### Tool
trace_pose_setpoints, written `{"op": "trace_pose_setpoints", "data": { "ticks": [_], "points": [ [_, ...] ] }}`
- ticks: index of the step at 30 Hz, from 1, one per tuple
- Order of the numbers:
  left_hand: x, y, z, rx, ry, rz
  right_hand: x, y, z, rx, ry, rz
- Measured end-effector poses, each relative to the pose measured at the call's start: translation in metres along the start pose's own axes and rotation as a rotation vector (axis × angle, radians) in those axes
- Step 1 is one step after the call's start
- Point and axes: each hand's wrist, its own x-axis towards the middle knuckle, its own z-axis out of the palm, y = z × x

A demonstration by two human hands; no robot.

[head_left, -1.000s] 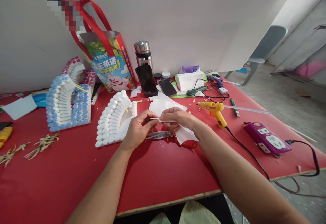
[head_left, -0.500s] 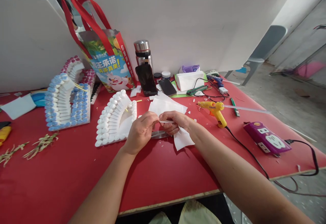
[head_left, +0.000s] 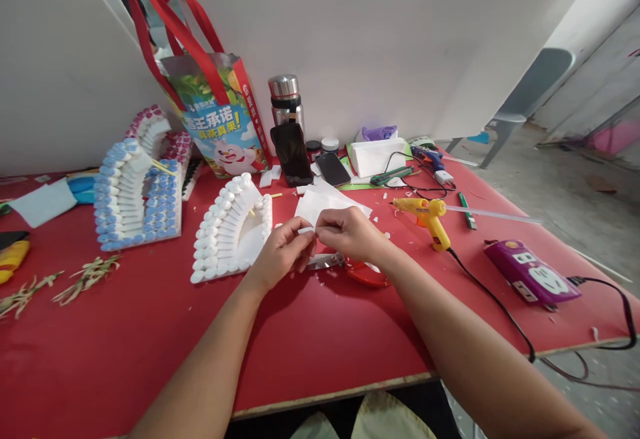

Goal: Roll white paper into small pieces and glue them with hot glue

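My left hand (head_left: 283, 254) and my right hand (head_left: 351, 232) meet above the middle of the table, fingertips together. A small white piece of paper (head_left: 305, 230) shows between the pinched fingers of my left hand. My right hand's fingers are closed at its end; most of what they grip is hidden. Below my hands lie scissors (head_left: 325, 262) with red handles. White paper sheets (head_left: 327, 200) spread just behind my hands. Left of them stands a curved white model (head_left: 225, 229) that seems built of cotton swab tips.
A yellow glue gun (head_left: 425, 216) and a purple power strip (head_left: 533, 271) lie at right with cords. At the back stand a shopping bag (head_left: 220, 132), a steel flask (head_left: 285, 96) and a phone (head_left: 291, 154). A blue-and-white model (head_left: 135, 199) stands at left.
The larger white paper that hung from my right hand is gone from it, and the red scissor handles now show. My fingers have drawn together around a small piece.
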Motion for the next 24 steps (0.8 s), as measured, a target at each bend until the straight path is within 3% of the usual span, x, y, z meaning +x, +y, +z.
{"op": "trace_pose_setpoints", "data": {
  "ticks": [11, 15, 18, 21, 24],
  "points": [
    [0.001, -0.007, -0.003, 0.46, 0.025, 0.179, 0.0, 0.0, -0.001, -0.176, -0.029, -0.037],
    [0.003, -0.011, -0.005, 0.766, 0.063, 0.357, 0.002, 0.001, 0.002, -0.088, -0.029, 0.026],
    [0.004, -0.014, -0.004, 0.935, 0.126, 0.484, 0.004, 0.003, 0.005, 0.112, -0.049, 0.121],
    [0.003, -0.014, 0.0, 0.936, 0.183, 0.515, 0.005, 0.006, 0.007, 0.328, -0.075, 0.239],
    [0.002, -0.01, 0.003, 0.669, 0.182, 0.37, 0.004, 0.004, 0.008, 0.295, -0.039, 0.206]
  ]
}}
